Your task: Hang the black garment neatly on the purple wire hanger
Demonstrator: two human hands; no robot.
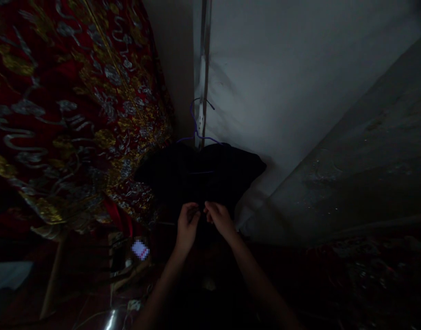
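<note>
A black short-sleeved garment [227, 167] hangs in front of me on a thin purple wire hanger [196, 133], whose hook shows above the neck opening. Both my hands are at the middle of its front, close together. My left hand [188, 222] is curled, thumb and fingers pinched on the dark cloth. On the other side my right hand [219, 217] pinches in the same way, thumb upward. It is too dark to make out a button or an edge between the fingertips.
At the left hangs a large red cloth [69, 105] with gold and silver embroidery. A pale wall [265, 82] with a vertical strip [203, 59] stands behind the garment. Low at the left are a wooden stick [54, 275], a pixelated bright patch [140, 250] and a shining light [110, 319].
</note>
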